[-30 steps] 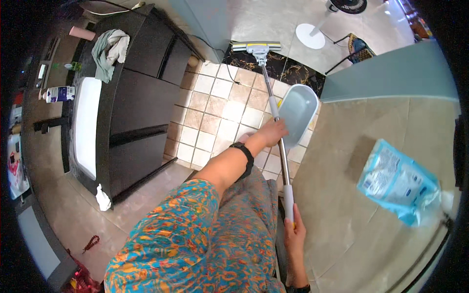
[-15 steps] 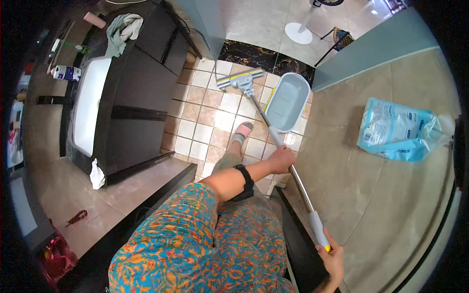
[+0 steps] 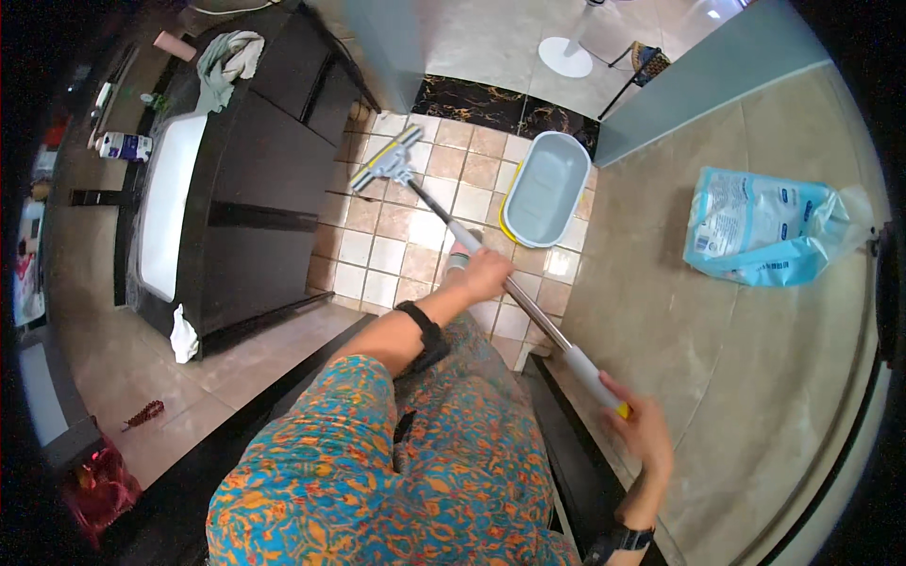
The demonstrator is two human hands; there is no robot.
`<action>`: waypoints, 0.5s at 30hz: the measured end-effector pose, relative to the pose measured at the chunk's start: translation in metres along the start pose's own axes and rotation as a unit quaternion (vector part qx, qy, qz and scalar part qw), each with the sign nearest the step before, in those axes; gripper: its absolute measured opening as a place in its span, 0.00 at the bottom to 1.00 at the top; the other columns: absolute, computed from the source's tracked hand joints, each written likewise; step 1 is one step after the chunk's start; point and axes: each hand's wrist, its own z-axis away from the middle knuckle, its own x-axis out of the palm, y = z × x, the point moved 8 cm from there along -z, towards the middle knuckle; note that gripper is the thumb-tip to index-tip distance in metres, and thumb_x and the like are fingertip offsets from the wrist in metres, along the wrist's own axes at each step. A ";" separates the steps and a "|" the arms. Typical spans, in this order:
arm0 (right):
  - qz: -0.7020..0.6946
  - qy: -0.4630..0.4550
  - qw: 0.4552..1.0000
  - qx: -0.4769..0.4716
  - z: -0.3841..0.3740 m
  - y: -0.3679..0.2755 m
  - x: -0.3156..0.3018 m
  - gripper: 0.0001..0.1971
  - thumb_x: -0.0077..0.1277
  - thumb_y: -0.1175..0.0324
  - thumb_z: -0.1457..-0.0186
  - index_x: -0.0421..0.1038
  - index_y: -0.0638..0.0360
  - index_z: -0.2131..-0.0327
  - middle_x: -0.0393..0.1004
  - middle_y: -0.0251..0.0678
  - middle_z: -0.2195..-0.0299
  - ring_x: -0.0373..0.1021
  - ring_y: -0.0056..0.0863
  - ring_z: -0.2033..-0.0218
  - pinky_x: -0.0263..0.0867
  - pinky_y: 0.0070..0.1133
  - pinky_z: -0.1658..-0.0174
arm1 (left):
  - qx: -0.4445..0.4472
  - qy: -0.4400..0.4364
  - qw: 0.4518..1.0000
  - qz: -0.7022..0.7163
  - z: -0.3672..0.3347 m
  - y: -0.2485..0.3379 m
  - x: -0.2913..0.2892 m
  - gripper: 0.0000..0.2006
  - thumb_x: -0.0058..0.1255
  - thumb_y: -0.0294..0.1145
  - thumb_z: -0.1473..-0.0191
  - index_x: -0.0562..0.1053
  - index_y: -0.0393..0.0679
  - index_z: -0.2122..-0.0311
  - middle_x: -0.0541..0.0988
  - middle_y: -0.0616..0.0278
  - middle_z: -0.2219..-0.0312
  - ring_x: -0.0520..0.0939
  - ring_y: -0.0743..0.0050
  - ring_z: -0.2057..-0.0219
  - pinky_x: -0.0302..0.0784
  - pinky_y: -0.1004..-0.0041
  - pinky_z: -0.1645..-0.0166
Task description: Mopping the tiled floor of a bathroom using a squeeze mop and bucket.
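My left hand (image 3: 487, 274) is wrapped around the shaft of a flat-headed mop (image 3: 547, 327) about midway along. At the upper end of its grey handle, by the yellow tip, my right hand (image 3: 645, 429) holds on with its fingers curled over the grip. The mop runs diagonally away to the left. Its grey head with a yellow strip (image 3: 386, 162) is over the tiled floor (image 3: 404, 223) near the dark cabinet. A light grey basin (image 3: 547, 191) stands on the tiles to the right of the mop head, with a yellow edge showing along its left side.
On the left, a dark cabinet (image 3: 260, 189) carries a white sink (image 3: 175, 203) and a draped cloth (image 3: 226, 68). A blue plastic package (image 3: 755, 226) hangs at the right wall. Beyond the basin lies a black marbled threshold (image 3: 472, 99). A foot shows partly beneath my left hand.
The mop head has swung left, away from the basin and toward the cabinet, and turned to a steeper slant. My left hand has moved left with the shaft; my right hand has risen slightly.
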 end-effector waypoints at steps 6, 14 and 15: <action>0.058 -0.028 0.996 -0.062 -0.063 -0.043 0.038 0.23 0.55 0.62 0.50 0.67 0.34 0.48 0.75 0.48 0.67 0.73 0.47 0.66 0.68 0.34 0.62 | -0.071 -0.040 0.997 -0.001 0.003 -0.078 -0.019 0.07 0.57 0.35 0.63 0.74 0.45 0.78 0.77 0.57 0.74 0.77 0.56 0.65 0.70 0.61 0.57; -0.025 0.029 0.992 -0.118 -0.054 -0.057 -0.004 0.22 0.59 0.65 0.53 0.71 0.45 0.51 0.76 0.49 0.65 0.74 0.42 0.65 0.68 0.32 0.62 | -0.049 0.033 0.998 -0.018 -0.004 -0.069 -0.018 0.10 0.58 0.32 0.66 0.76 0.45 0.72 0.77 0.54 0.75 0.77 0.52 0.66 0.69 0.58 0.57; 0.025 0.058 0.991 -0.115 -0.047 -0.063 -0.030 0.21 0.59 0.68 0.54 0.72 0.50 0.53 0.76 0.48 0.65 0.74 0.37 0.66 0.68 0.29 0.62 | -0.052 0.006 0.998 -0.025 -0.016 -0.052 -0.022 0.10 0.57 0.32 0.65 0.76 0.45 0.72 0.77 0.53 0.75 0.77 0.52 0.66 0.70 0.57 0.58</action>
